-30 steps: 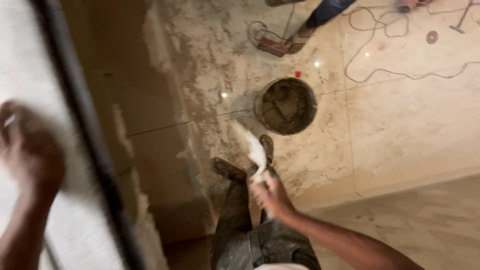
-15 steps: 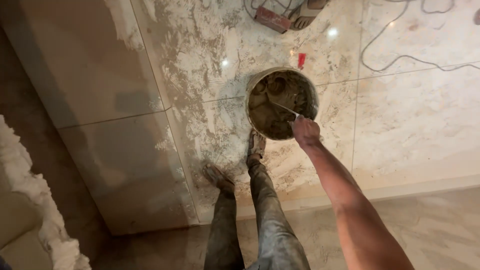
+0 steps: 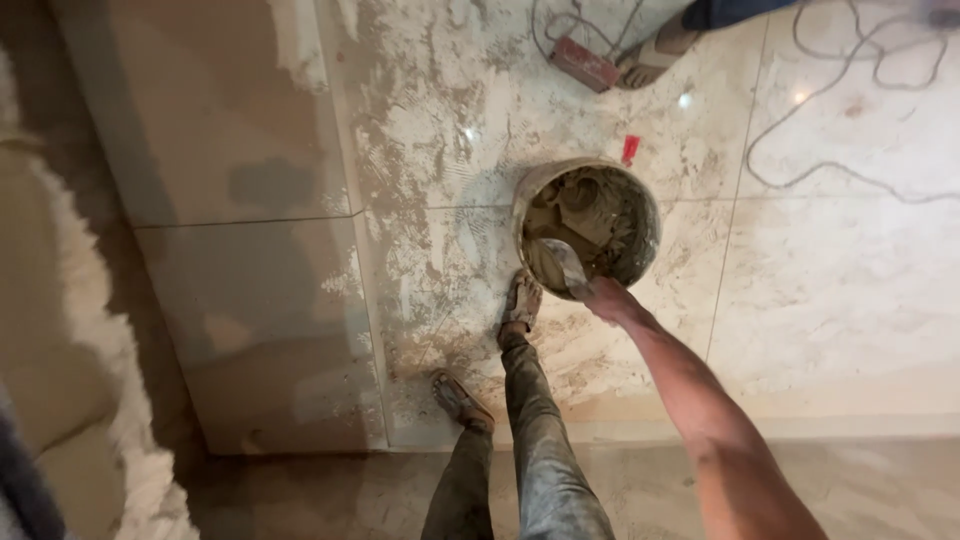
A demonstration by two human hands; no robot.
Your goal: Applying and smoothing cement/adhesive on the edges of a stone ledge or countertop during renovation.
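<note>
One hand shows, the right hand (image 3: 607,297), closed around the handle of a trowel (image 3: 563,262) whose grey, mortar-coated blade points up and away from the wrist into a bucket (image 3: 532,190). The blade lies over the near rim of the bucket, its tip down among the wet grey mortar (image 3: 600,215) that fills the lower part of the pail. The right forearm runs from the bottom right of the view up to that rim, streaked with dried mix. The left hand is out of view, so its grip cannot be told.

The bucket is round, its wall crusted with pale residue, and it stands on the tiled floor (image 3: 850,300) just beyond the person's right foot (image 3: 521,300), which nearly touches its base. The left foot (image 3: 458,398) is planted further back and to the left; both trouser legs are grey with dust and splashes. The tiles around the feet and the bucket are smeared with whitish and brown mortar stains.

A small red object (image 3: 630,149) lies just beyond the bucket's far rim. Farther up, a red-brown tool (image 3: 586,62) lies on the floor beside another person's shoe (image 3: 655,58), and a loose cable (image 3: 840,120) loops across the tiles at the upper right. A rough white plastered edge (image 3: 120,400) runs down the left.
</note>
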